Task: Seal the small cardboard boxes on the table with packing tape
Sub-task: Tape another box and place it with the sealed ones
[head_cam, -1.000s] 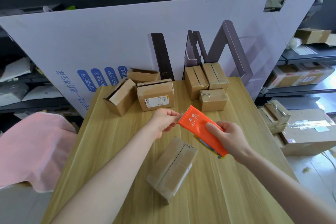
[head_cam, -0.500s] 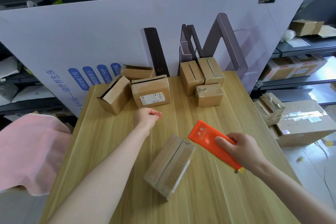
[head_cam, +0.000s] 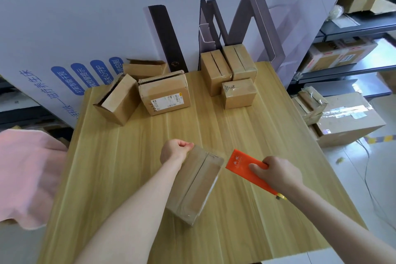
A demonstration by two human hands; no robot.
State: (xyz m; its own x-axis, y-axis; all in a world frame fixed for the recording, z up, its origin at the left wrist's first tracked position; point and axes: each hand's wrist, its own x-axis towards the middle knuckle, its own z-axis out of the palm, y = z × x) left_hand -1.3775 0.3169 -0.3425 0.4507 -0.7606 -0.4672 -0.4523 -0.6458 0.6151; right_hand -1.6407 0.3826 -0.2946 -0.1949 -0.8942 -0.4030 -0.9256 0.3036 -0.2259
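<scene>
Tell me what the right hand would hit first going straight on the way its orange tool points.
Probably the near box: its far corner sits just ahead of the tool. If the right hand rides higher, it may pass over toward the labelled box.

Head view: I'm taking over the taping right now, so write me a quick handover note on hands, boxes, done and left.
Left hand: curled at the far end of the near box; no tape visible in it.
Right hand: grips the orange tape dispenser beside that box.
Done: far-right boxes look taped.
Left: the near box's seam, apparently; then the far-left boxes, which look unsealed.
</scene>
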